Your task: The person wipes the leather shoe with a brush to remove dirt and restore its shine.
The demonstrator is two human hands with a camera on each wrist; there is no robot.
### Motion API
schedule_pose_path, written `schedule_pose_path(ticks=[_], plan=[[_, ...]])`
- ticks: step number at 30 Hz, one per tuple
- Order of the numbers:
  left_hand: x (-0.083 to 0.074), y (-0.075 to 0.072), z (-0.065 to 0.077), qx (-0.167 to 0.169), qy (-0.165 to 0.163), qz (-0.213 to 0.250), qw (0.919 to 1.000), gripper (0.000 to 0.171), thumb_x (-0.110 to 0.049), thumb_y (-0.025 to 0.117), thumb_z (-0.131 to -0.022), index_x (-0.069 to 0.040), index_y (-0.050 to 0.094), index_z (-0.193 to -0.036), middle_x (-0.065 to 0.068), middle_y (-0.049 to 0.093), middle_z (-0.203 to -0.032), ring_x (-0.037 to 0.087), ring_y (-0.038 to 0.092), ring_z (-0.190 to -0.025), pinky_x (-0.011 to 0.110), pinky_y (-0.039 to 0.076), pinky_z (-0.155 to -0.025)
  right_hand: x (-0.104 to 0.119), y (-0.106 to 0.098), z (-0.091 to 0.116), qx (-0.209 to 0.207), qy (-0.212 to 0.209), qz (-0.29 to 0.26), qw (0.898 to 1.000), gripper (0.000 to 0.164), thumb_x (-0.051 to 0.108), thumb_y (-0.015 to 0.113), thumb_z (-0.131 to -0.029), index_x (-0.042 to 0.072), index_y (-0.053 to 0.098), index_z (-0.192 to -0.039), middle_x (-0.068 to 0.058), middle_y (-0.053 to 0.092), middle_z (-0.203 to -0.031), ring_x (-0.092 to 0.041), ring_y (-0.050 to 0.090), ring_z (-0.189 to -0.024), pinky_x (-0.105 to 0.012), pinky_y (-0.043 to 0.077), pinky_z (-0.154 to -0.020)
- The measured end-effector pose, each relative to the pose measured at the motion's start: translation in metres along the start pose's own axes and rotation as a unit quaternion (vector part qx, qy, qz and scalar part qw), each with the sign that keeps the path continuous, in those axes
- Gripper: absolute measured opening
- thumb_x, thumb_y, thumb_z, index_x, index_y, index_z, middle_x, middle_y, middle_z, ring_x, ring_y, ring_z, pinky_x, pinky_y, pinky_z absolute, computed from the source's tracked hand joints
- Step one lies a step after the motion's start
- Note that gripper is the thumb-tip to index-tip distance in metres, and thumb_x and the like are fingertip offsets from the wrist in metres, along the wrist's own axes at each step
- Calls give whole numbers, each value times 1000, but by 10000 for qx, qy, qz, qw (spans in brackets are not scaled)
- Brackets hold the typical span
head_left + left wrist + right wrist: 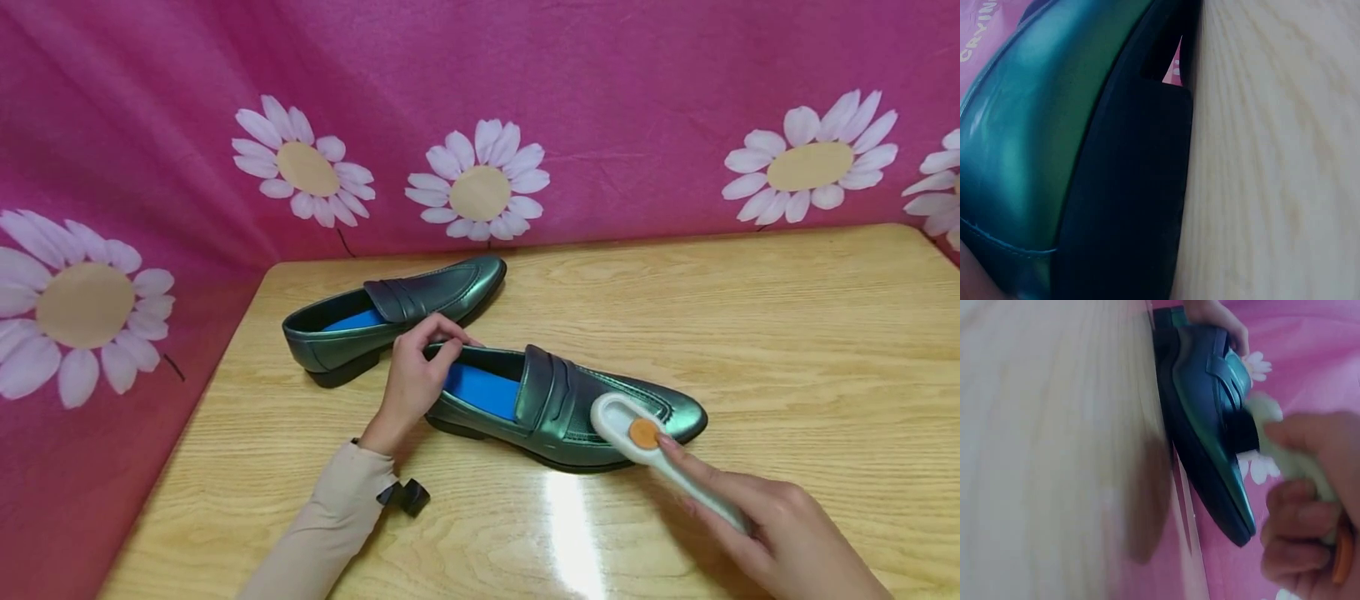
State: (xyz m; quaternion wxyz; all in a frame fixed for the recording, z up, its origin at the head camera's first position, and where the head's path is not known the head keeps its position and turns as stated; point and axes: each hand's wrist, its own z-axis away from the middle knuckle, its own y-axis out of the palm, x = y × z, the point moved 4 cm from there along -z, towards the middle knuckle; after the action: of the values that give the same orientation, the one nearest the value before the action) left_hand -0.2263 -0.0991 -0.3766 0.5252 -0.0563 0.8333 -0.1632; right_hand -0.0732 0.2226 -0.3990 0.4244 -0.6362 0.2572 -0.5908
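Observation:
A shiny green loafer (555, 408) with a blue insole lies on the table, its toe to the right. My left hand (416, 375) pinches the rim at its heel. My right hand (780, 517) grips the handle of a pale shoe brush (626, 425) with an orange button, index finger stretched along it toward the button. In the right wrist view, the brush's dark bristles (1241, 431) are at the top of the loafer's front part. The left wrist view shows the shoe's green side (1035, 125) and black heel (1129, 187) close up.
Behind the held one, a matching loafer (438, 292) stands on the wooden table (810, 333). A pink cloth (615, 108) printed with white daisies hangs along the back and left of the table. A small black clip (415, 497) is at my left sleeve cuff.

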Motion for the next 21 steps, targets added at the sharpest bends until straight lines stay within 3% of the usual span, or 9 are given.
schedule_pose_path(ticks=[3,5,7,11,13,15,18,21], plan=[[0,-1,0,-16,36,3,10000,12,-1,53,-93,-3,64,-91,9,73,-89,18,65,-87,35,45,-81,-1,-6,-1,-618,52,193,9979,65,28,71,-87,36,42,-144,-8,67,-119,-5,59,-75,-21,47,-61],[0,-1,0,-14,47,10,10000,11,-1,54,-93,-3,64,-90,9,73,-89,18,65,-87,35,45,-81,0,-6,-1,-711,-46,237,9972,66,26,72,-87,35,42,-145,-8,67,-119,-5,60,-76,-22,50,-62],[0,-1,0,-7,51,18,10000,11,-2,54,-93,-3,64,-90,9,73,-89,18,65,-88,35,45,-81,1,-2,-1,-460,-119,78,9988,64,29,70,-88,36,41,-145,-4,67,-120,-3,57,-75,-21,47,-61],[0,-1,0,2,41,25,10000,11,-2,53,-93,-3,64,-91,9,72,-90,18,65,-89,38,45,-84,4,8,-2,450,-307,-340,9979,60,41,63,-90,35,40,-145,2,63,-126,-1,56,-80,-20,47,-64],[0,-1,0,0,51,24,10000,11,-2,53,-93,-3,64,-91,9,72,-90,18,65,-89,38,45,-85,4,9,-2,511,-342,-403,9973,59,42,62,-91,34,40,-145,3,64,-125,0,56,-79,-20,46,-63],[0,-1,0,-13,52,19,10000,11,-1,53,-93,-3,64,-91,9,72,-90,19,65,-88,38,45,-85,3,5,-2,169,-351,-253,9989,60,37,65,-91,35,41,-145,1,65,-124,0,58,-81,-20,48,-65],[0,-1,0,-26,51,14,10000,11,-1,53,-93,-3,64,-91,9,73,-89,18,66,-88,36,45,-83,2,-3,-1,-664,-270,57,9974,62,27,70,-89,35,43,-144,-2,69,-113,-3,58,-75,-21,47,-62],[-1,0,0,-10,57,11,10000,11,-2,54,-93,-3,64,-91,9,73,-89,18,66,-87,35,45,-82,0,-6,0,-1105,-36,137,9938,62,25,71,-88,33,44,-144,-11,68,-114,-10,62,-77,-21,48,-62]])
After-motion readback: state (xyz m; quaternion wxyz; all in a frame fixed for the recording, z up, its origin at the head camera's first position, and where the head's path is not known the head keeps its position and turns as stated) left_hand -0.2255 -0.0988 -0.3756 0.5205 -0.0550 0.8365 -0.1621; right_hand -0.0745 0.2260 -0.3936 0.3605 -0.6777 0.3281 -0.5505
